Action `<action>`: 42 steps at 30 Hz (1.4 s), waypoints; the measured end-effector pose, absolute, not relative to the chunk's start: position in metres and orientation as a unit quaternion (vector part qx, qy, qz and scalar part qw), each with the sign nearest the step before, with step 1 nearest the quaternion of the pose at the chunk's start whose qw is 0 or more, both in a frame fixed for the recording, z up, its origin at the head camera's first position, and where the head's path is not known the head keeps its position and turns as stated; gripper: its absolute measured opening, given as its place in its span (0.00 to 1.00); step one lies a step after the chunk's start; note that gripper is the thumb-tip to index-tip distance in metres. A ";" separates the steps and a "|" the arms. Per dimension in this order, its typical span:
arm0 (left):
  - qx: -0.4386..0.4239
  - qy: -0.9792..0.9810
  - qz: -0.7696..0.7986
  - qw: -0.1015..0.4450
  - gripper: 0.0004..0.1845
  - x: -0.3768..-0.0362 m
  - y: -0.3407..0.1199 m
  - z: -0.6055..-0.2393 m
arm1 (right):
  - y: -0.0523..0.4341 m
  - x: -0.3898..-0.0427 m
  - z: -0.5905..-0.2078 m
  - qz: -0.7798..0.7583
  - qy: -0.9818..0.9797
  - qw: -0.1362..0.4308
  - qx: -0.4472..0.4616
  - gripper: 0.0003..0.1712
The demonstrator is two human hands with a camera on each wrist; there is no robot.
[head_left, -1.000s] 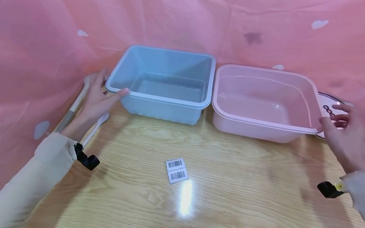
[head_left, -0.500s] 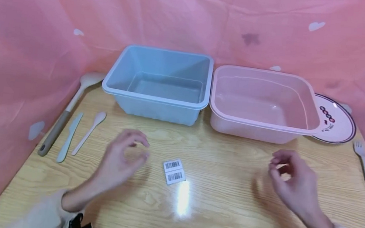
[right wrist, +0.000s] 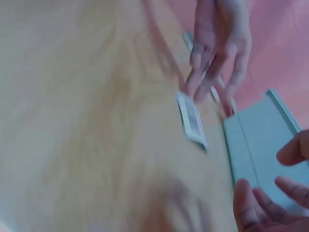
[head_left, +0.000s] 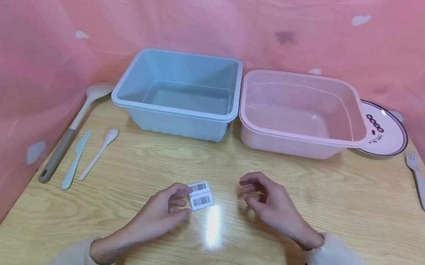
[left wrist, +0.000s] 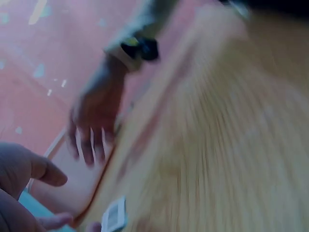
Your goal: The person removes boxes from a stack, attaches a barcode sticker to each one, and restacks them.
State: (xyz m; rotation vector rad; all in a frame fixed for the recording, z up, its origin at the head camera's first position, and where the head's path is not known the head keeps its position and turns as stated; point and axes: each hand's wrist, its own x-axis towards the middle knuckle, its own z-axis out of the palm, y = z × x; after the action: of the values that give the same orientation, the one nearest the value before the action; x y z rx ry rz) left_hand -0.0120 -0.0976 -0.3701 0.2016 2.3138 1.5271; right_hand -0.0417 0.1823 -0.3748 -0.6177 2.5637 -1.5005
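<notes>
A small flat piece with two white barcode labels (head_left: 202,197) lies on the wooden table (head_left: 155,156), before the tubs. My left hand (head_left: 159,214) is at its left edge, fingers loosely bent, thumb apart, fingertips overlapping the label corner in the head view. To the right of the labels hovers my right hand (head_left: 273,203), its fingers relaxed and holding nothing. Both hands also show in the right wrist view, where the barcode piece (right wrist: 192,120) lies just below the left fingertips (right wrist: 193,89).
A blue tub (head_left: 174,122) and a pink tub (head_left: 293,145) stand side by side at the back. On the left lie a long-handled spoon (head_left: 58,155), a knife (head_left: 73,165) and a small spoon (head_left: 97,155). A plate (head_left: 389,136) and a fork (head_left: 421,184) are on the right.
Both hands have left the tubs' outer sides and come forward and inward over the table. My left hand has reached the barcode labels; the right has drawn towards the middle.
</notes>
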 end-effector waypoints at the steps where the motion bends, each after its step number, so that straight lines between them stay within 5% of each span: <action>1: 0.060 0.809 0.552 0.191 0.23 -0.011 -0.097 -0.370 | 0.177 -0.042 -0.376 -0.507 0.838 0.074 -0.189 0.20; 13: -0.007 0.761 0.614 0.213 0.26 -0.017 -0.089 -0.369 | 0.130 -0.039 -0.393 -0.575 0.790 0.173 -0.125 0.19; 32: -0.024 0.738 0.646 0.194 0.24 -0.019 -0.078 -0.378 | 0.118 -0.042 -0.402 -0.549 0.820 0.134 -0.086 0.04; 42: -0.054 0.665 0.725 0.168 0.24 -0.023 -0.076 -0.378 | 0.127 -0.042 -0.394 -0.628 0.766 0.111 -0.077 0.06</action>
State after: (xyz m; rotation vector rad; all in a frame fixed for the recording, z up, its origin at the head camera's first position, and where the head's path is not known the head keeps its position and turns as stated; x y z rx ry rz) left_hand -0.0232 -0.0758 -0.3779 -0.1526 1.8924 2.0637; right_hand -0.0415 0.1270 -0.3942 -0.2260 2.2503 -1.8443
